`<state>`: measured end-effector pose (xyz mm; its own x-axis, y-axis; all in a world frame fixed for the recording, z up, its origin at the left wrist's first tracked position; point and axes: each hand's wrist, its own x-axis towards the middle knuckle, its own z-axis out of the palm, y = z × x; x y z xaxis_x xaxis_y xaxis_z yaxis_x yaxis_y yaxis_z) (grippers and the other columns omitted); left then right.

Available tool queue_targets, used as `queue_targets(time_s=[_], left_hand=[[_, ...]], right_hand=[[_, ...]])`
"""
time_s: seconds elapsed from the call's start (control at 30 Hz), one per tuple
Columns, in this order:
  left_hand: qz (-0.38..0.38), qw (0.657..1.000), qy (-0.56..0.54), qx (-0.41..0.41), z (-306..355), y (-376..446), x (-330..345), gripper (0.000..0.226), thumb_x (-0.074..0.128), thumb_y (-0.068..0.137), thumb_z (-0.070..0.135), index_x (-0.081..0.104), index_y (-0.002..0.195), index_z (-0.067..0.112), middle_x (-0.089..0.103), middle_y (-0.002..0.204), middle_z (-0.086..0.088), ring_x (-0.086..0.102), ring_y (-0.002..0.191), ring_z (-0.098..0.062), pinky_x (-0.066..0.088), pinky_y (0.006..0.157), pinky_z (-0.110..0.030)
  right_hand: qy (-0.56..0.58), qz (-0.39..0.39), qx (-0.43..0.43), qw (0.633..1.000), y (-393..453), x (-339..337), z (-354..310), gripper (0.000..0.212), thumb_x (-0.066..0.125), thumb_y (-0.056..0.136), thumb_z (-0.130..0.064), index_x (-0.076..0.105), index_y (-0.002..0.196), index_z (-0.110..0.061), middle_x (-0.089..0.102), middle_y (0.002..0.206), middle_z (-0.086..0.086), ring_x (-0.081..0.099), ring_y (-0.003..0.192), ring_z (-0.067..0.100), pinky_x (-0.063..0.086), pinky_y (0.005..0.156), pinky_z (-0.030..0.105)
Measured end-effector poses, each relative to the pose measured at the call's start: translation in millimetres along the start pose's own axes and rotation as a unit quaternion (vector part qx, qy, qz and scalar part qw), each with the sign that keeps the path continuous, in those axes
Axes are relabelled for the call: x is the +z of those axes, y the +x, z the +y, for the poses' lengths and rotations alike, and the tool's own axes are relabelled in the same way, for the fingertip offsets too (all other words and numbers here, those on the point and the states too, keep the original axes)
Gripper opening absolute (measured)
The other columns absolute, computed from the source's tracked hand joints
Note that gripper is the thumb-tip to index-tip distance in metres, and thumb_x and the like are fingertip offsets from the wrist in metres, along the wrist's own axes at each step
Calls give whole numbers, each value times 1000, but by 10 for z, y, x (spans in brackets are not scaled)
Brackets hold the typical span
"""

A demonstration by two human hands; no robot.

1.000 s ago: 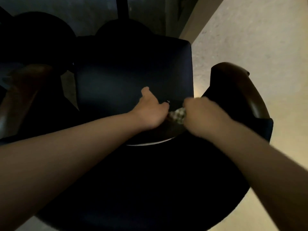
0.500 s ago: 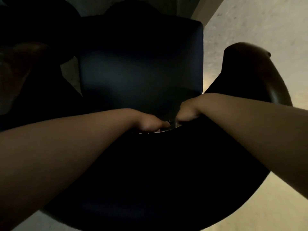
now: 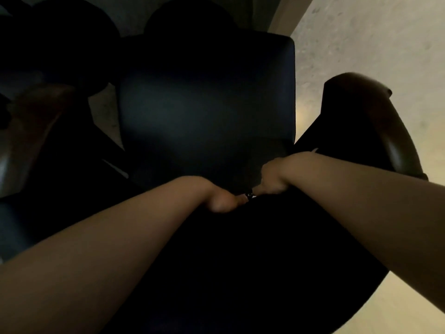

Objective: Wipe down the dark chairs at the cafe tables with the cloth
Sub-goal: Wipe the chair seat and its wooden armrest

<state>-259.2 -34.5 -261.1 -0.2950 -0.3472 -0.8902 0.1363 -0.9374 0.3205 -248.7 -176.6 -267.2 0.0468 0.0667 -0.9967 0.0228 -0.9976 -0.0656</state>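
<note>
Head view: we see both hands meeting at the back edge of the dark chair seat, in the middle of the frame. Left hand and right hand curl down behind the black backrest; we cannot tell either grip. Only a tiny scrap of cloth shows between them. A brown armrest curves at right.

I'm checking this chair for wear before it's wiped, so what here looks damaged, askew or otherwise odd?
Nothing stands out. The dark seat shows no tear, spill or stain, though the light is dim. The brown armrest looks whole. Both the left hand and right hand reach behind the chair back, fingers mostly hidden.
</note>
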Motion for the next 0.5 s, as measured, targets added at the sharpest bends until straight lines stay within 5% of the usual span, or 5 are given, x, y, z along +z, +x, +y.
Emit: queue_targets(time_s=[0.2, 0.27, 0.37, 0.5], left_hand=[[33, 999, 33, 9, -154, 226, 449, 47, 29, 107, 27, 24, 151, 10, 34, 151, -19, 37, 136, -27, 27, 106, -27], [48, 999, -1, 10, -177, 300, 591, 47, 32, 106, 31, 32, 148, 12, 40, 149, -15, 41, 135, -29, 33, 98, -20], [81, 997, -10, -6, -259, 385, 748, 58, 29, 102, 50, 38, 147, 14, 42, 149, -16, 41, 135, -32, 29, 114, -41], [78, 997, -5, 1, -372, 418, 757, 68, 24, 95, 67, 44, 143, 22, 48, 145, -9, 47, 130, -28, 31, 113, -44]], right_hand=[[4, 41, 14, 999, -87, 494, 10, 61, 46, 91, -57, 54, 127, -9, 56, 127, 11, 55, 107, 27, 39, 80, 27], [0, 39, 23, 999, -114, 631, 21, 61, 44, 90, -59, 54, 127, -11, 56, 127, 9, 56, 111, 27, 41, 81, 29], [-14, 58, 33, 998, -129, 805, 14, 62, 42, 88, -60, 54, 127, -14, 55, 130, 9, 55, 115, 28, 41, 83, 33], [-17, 72, 35, 997, -115, 872, -13, 52, 42, 91, -52, 56, 125, -15, 55, 129, 9, 55, 114, 27, 39, 80, 32]])
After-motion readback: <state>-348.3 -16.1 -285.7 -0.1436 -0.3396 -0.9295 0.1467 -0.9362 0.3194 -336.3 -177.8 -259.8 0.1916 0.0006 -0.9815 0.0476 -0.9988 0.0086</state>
